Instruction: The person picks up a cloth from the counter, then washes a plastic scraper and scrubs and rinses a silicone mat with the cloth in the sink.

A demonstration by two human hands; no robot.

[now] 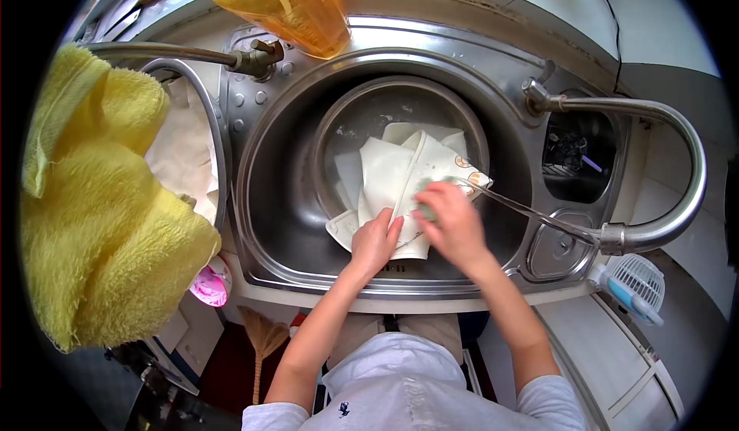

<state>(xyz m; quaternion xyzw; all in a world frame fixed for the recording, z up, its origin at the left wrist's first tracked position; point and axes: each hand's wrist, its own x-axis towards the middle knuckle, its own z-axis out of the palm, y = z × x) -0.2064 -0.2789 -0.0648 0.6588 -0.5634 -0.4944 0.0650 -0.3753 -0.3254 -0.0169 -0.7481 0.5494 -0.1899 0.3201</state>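
Over the steel basin's (401,81) near rim, the white cloth (382,168), likely soft, limp and heavy if soaked, is pinched by the left hand (373,242), best held at folds, while the right hand (453,227) clasps a blurred green pad (426,211).

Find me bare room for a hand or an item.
Sink floor left of the metal bowl, up to the sink wall, looks bare. Crowded: the bowl, with white cloth, left hand, right hand; water stream crosses right of it.
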